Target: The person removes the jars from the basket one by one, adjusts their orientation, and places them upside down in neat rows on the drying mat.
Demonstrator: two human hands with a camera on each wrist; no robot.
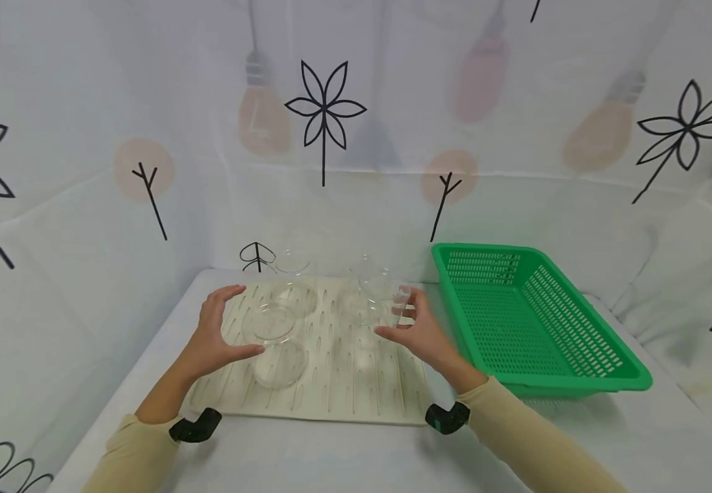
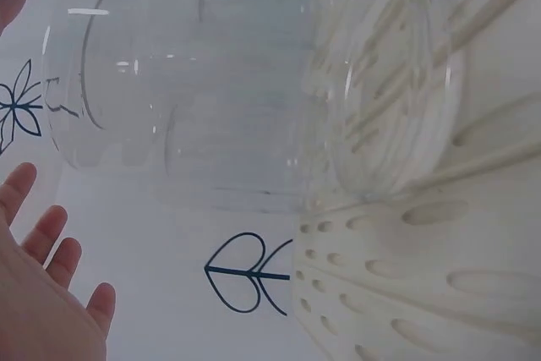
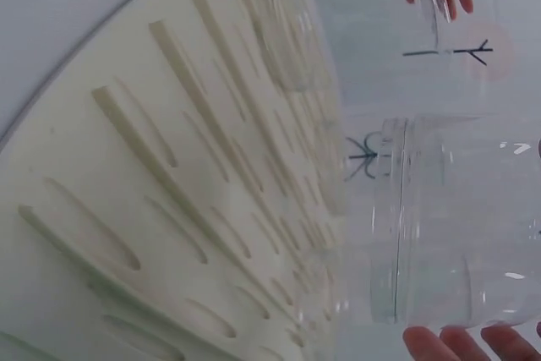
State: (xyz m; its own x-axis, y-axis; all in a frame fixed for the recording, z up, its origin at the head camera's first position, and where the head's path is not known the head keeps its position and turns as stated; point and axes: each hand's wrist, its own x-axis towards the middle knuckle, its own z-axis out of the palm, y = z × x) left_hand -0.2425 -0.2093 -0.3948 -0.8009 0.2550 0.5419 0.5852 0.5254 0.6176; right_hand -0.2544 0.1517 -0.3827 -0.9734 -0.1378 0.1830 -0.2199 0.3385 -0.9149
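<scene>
Several clear, round jars stand on a cream ridged mat (image 1: 331,397). My left hand (image 1: 217,335) is spread beside the front left jar (image 1: 270,327), thumb on the near side and fingers beyond it. In the left wrist view its fingers (image 2: 51,238) are spread, with a gap between them and the jar (image 2: 228,90). Another jar (image 1: 294,300) stands just behind. On the right, my right hand (image 1: 420,329) holds a clear jar (image 1: 389,311) between curved fingers and thumb. Its fingertips (image 3: 431,344) lie along the jar's side (image 3: 473,217) in the right wrist view.
A green plastic basket (image 1: 467,329) with slotted walls stands to the right of the mat, close to my right forearm. The white tabletop (image 1: 331,459) extends in front of the mat. A printed white cloth (image 1: 356,205) hangs behind and at both sides.
</scene>
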